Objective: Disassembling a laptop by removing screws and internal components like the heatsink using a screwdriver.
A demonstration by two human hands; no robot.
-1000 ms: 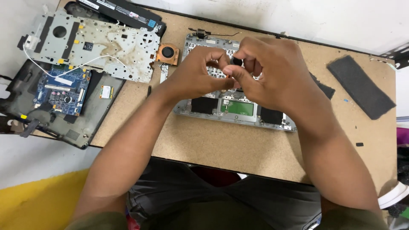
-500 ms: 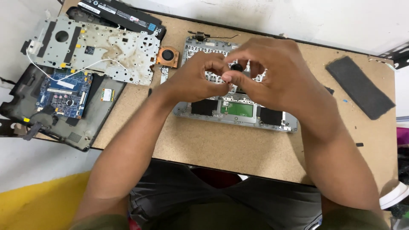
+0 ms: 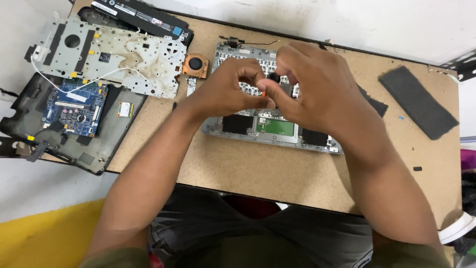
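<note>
My left hand [image 3: 230,92] and my right hand [image 3: 317,94] meet above a grey laptop top case [image 3: 267,133] lying underside up on the board table [image 3: 258,168]. Between the fingertips of both hands sits a small black item [image 3: 274,78] with a bit of orange showing just below it. My fingers hide most of it, so I cannot tell what it is. A green touchpad board [image 3: 275,127] is set in the case just below my hands, with black pads on either side of it.
A stained metal plate [image 3: 114,54] and a laptop base with a blue motherboard [image 3: 74,106] lie at the left. A copper fan [image 3: 195,63] sits beside the case, a black battery [image 3: 144,20] at the back. A dark foam strip [image 3: 419,101] lies at the right.
Both hands stay together over the case. The fingers have shifted a little around the small black item, which now shows between them.
</note>
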